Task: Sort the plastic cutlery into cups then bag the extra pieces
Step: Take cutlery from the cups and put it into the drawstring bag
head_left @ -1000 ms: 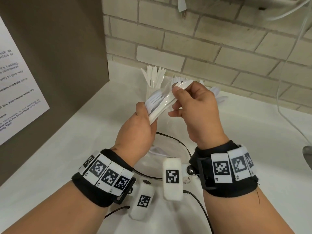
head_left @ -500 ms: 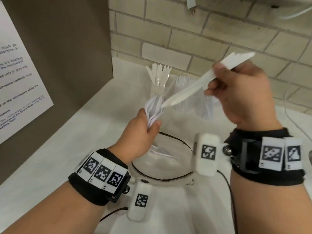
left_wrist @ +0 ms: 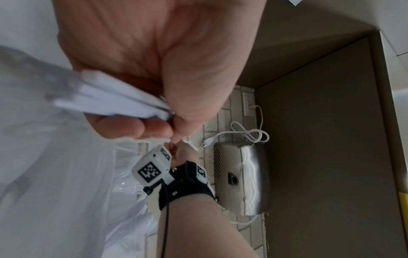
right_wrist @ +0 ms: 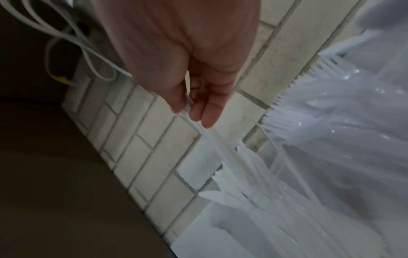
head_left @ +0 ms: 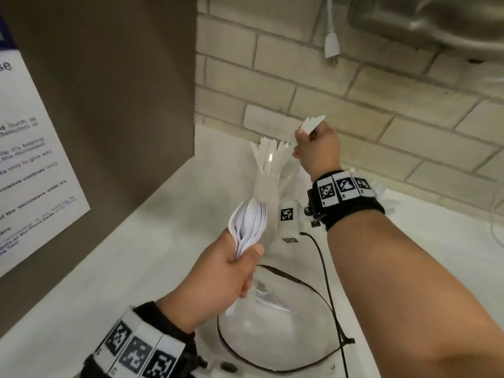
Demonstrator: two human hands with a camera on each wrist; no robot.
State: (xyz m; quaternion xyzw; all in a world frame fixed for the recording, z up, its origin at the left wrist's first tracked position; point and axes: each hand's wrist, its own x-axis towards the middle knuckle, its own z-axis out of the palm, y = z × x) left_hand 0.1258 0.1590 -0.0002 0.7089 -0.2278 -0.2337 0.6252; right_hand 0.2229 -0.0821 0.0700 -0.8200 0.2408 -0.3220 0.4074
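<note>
My left hand [head_left: 240, 264] grips a bundle of white plastic spoons [head_left: 249, 222] by the handles, bowls up; in the left wrist view the handles [left_wrist: 114, 99] stick out of the fist [left_wrist: 154, 111]. My right hand [head_left: 301, 143] pinches a few white knives [head_left: 313, 122] just above and right of the clear cup [head_left: 266, 186] full of upright knives. In the right wrist view the pinched knives [right_wrist: 205, 136] run down from my hand [right_wrist: 190, 111] among the cup's knives [right_wrist: 223, 193]. A clear bag [head_left: 286, 347] with a black drawstring lies open below my left hand, a few white pieces inside.
A second cup bristling with forks [right_wrist: 309, 104] stands right of the knife cup. A brown panel [head_left: 122, 105] with a paper notice walls off the left. The brick wall [head_left: 381, 110] is close behind, with a hanging plug [head_left: 331, 50] and a steel appliance [head_left: 436, 20].
My right hand pulled the knives out of the left hand's bundle, swung them up and right, then carried them back over the knife cup. The left hand kept the spoons.
</note>
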